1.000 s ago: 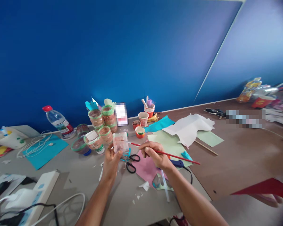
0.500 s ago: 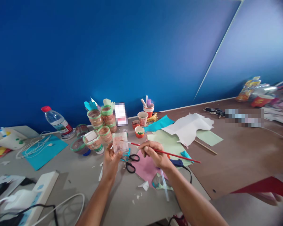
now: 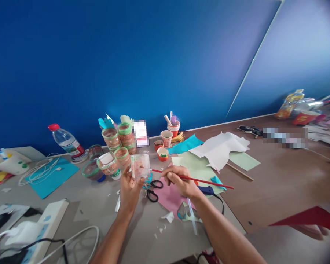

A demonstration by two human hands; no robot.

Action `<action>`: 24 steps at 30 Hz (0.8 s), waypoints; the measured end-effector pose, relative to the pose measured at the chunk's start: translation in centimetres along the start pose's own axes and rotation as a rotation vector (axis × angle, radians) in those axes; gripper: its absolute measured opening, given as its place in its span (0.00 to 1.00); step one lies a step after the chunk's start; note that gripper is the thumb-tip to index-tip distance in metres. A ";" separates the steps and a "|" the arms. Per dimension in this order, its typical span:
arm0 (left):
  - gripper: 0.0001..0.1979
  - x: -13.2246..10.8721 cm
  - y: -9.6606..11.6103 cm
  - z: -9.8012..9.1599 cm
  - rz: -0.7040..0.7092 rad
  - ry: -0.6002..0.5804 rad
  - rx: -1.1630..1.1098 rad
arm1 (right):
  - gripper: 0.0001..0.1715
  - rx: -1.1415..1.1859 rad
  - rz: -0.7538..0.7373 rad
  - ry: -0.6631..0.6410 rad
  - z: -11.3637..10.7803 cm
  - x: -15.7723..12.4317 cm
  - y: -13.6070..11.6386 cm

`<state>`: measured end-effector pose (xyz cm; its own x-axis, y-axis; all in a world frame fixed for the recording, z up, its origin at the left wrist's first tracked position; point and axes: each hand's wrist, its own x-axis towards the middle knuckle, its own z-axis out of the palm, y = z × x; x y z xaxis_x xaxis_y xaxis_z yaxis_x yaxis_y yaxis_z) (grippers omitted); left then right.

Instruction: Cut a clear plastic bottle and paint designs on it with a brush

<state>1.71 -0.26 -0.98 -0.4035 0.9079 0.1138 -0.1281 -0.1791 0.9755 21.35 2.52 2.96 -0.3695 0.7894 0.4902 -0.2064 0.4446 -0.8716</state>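
Note:
My left hand (image 3: pixel 129 190) grips a clear plastic cup (image 3: pixel 141 164), tilted on its side, with reddish marks on its wall. Between the fingers of my right hand (image 3: pixel 180 180) is a thin red paintbrush (image 3: pixel 209 181); its tip reaches the cup's side. Beneath the hands lie black-handled scissors (image 3: pixel 153 195) and a sheet of pink paper (image 3: pixel 170 198). Behind the cup stand several stacked cups with green rims (image 3: pixel 123 157). A small cut paper cup (image 3: pixel 162 154) with green inside sits just beyond the brush.
On the left are a water bottle (image 3: pixel 68 143), a white cable on blue paper (image 3: pixel 53 179) and a power strip (image 3: pixel 48 227). To the right lie torn white paper (image 3: pixel 222 146), a wooden stick (image 3: pixel 240 172) and a blue glue gun (image 3: pixel 206 190). A red sleeve or cloth (image 3: pixel 305 220) shows at lower right.
The clear cup has turned slightly in my left hand, showing more of its reddish-marked side. My right hand and the brush have hardly moved.

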 end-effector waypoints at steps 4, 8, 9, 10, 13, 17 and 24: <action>0.36 0.1 -0.3 -0.2 0.020 0.028 0.034 | 0.16 0.084 0.035 -0.041 -0.1 -0.1 0.1; 0.36 0.2 -0.5 -0.4 0.072 0.029 0.109 | 0.17 0.058 0.037 0.045 -0.2 -0.1 0.5; 0.36 0.2 -0.6 -0.4 0.079 0.034 0.126 | 0.17 0.051 0.037 0.039 -0.3 -0.1 0.5; 0.36 0.3 -0.6 -0.5 0.082 0.039 0.138 | 0.17 0.052 0.043 0.021 -0.3 -0.1 0.6; 0.37 0.4 -0.8 -0.7 0.080 0.051 0.151 | 0.18 0.085 0.080 -0.043 -0.3 -0.1 0.7; 0.38 0.5 -1.1 -0.9 0.091 0.070 0.182 | 0.18 0.106 0.085 0.063 -0.4 -0.1 0.8; 0.36 0.5 -0.7 -0.8 0.094 0.069 0.138 | 0.18 0.111 0.108 -0.020 -0.5 -0.1 0.7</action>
<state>0.86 -0.03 -1.80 -0.4693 0.8608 0.1972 0.0372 -0.2038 0.9783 21.68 3.01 2.28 -0.4128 0.8212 0.3940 -0.2632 0.3066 -0.9147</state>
